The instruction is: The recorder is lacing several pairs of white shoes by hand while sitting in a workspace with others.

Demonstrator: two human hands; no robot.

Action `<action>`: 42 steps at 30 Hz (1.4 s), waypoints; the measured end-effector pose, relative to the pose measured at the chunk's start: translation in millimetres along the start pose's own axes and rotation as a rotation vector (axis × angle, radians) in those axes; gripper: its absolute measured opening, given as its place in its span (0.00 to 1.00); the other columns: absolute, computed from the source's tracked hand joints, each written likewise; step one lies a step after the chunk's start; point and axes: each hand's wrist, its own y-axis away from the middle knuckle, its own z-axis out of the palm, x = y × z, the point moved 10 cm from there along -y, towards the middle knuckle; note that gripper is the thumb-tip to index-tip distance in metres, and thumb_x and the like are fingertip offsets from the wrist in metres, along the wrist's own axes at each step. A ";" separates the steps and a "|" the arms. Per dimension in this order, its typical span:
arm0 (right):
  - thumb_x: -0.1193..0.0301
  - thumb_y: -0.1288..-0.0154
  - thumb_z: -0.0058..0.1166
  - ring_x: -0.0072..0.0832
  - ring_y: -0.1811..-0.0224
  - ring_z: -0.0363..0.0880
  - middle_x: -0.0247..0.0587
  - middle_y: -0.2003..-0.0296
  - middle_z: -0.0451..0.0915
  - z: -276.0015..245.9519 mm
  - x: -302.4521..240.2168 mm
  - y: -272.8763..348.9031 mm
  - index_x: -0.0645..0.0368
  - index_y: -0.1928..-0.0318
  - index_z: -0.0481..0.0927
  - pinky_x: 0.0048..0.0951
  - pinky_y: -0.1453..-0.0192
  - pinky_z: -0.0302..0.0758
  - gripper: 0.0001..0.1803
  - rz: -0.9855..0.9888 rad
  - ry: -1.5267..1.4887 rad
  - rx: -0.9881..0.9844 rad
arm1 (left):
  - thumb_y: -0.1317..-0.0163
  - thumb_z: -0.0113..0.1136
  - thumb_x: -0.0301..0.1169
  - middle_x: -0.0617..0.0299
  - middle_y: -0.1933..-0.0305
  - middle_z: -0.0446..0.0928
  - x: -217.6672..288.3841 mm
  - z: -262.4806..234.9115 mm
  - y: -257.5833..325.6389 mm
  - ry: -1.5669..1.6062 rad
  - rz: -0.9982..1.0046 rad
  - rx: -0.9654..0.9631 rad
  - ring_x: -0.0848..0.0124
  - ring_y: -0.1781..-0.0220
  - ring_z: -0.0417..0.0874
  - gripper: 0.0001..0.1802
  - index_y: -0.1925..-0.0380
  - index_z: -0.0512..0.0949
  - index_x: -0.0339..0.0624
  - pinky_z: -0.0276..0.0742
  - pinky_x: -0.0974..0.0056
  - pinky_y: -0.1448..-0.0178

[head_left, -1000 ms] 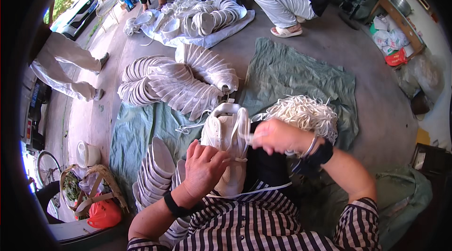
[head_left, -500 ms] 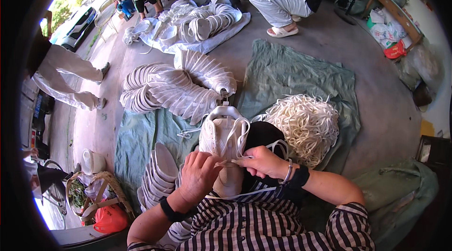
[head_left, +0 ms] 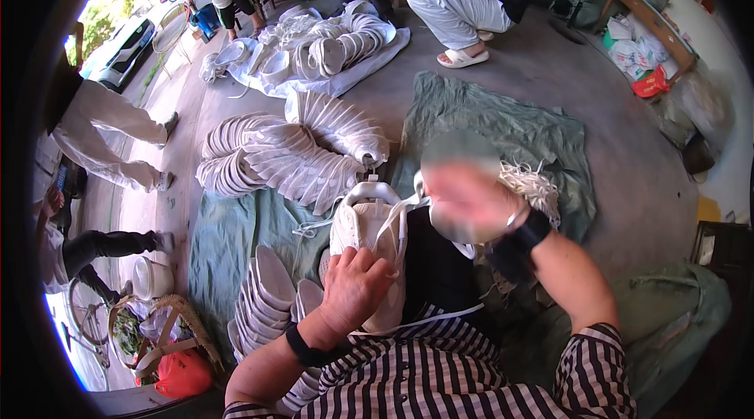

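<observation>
In front of my body lies a white shoe upper (head_left: pixel 348 224), its arched collar end pointing away from me. My left hand (head_left: pixel 355 287) is closed on its lower part with the fingers curled. A white shoelace (head_left: pixel 390 219) runs through the upper and loops off toward my right hand (head_left: pixel 467 195). That hand is raised to the right of the upper, and its fingers are blurred, so their grip does not show. Behind it a heap of loose white laces (head_left: pixel 534 187) is partly hidden. Another lace strand (head_left: pixel 440 318) crosses my striped shirt.
Rows of stacked uppers (head_left: pixel 302 160) lie ahead on a green tarp (head_left: pixel 503 109), with more stacks (head_left: pixel 263 297) at my left. Farther off, people sit or squat around another pile (head_left: pixel 314 42). A basket (head_left: pixel 169 317) with a red bag stands at left; someone walks there.
My right hand has moved from the middle of the upper, up and away to the right, and the lace loop shifted with it. My left hand stays at the upper, slightly farther right.
</observation>
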 end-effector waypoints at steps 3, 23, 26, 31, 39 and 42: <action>0.60 0.31 0.44 0.12 0.90 0.53 0.23 0.85 0.64 -22.2 -37.4 -41.1 0.56 0.68 0.72 0.18 0.85 0.49 0.14 -0.062 -0.197 0.058 | 0.53 0.65 0.33 0.64 0.70 0.70 1.2 1.6 1.4 -0.001 0.006 0.007 0.62 0.63 0.72 0.09 0.71 0.76 0.53 0.66 0.58 0.59; 0.62 0.33 0.46 0.10 0.90 0.57 0.30 0.86 0.69 75.1 -160.4 6.7 0.63 0.73 0.76 0.14 0.88 0.51 0.18 -0.465 0.313 -0.035 | 0.67 0.75 0.42 0.57 0.64 0.67 -52.2 17.6 41.2 0.214 -0.373 0.164 0.56 0.59 0.68 0.32 0.63 0.67 0.44 0.63 0.55 0.52; 0.60 0.36 0.51 0.08 0.91 0.62 0.32 0.87 0.71 119.4 -156.3 53.2 0.61 0.75 0.76 0.11 0.91 0.50 0.17 -0.424 0.667 -0.121 | 0.67 0.75 0.42 0.58 0.64 0.67 -49.5 14.4 41.0 0.203 -0.378 0.133 0.57 0.58 0.69 0.32 0.63 0.67 0.44 0.62 0.55 0.51; 0.69 0.45 0.62 0.25 0.76 0.76 0.47 0.72 0.80 156.0 -138.5 121.8 0.67 0.68 0.79 0.23 0.75 0.68 0.12 -0.629 0.851 -0.347 | 0.55 0.68 0.25 0.57 0.68 0.72 -43.5 -9.6 26.9 0.392 -0.177 0.253 0.60 0.67 0.74 0.16 0.66 0.73 0.41 0.71 0.60 0.60; 0.70 0.53 0.67 0.25 0.81 0.77 0.39 0.72 0.80 224.5 -113.6 199.6 0.58 0.72 0.79 0.19 0.83 0.67 0.10 -1.199 1.681 -0.077 | 0.52 0.63 0.33 0.64 0.67 0.74 0.7 0.3 -18.3 0.069 0.238 -0.087 0.63 0.64 0.78 0.09 0.70 0.80 0.46 0.78 0.61 0.62; 0.72 0.56 0.64 0.22 0.82 0.75 0.38 0.69 0.80 242.4 -109.0 210.3 0.57 0.73 0.79 0.22 0.82 0.66 0.08 -1.355 1.679 0.032 | 0.52 0.62 0.37 0.63 0.66 0.74 2.6 32.2 -23.5 -0.084 0.256 -0.208 0.63 0.62 0.80 0.11 0.68 0.79 0.48 0.79 0.61 0.62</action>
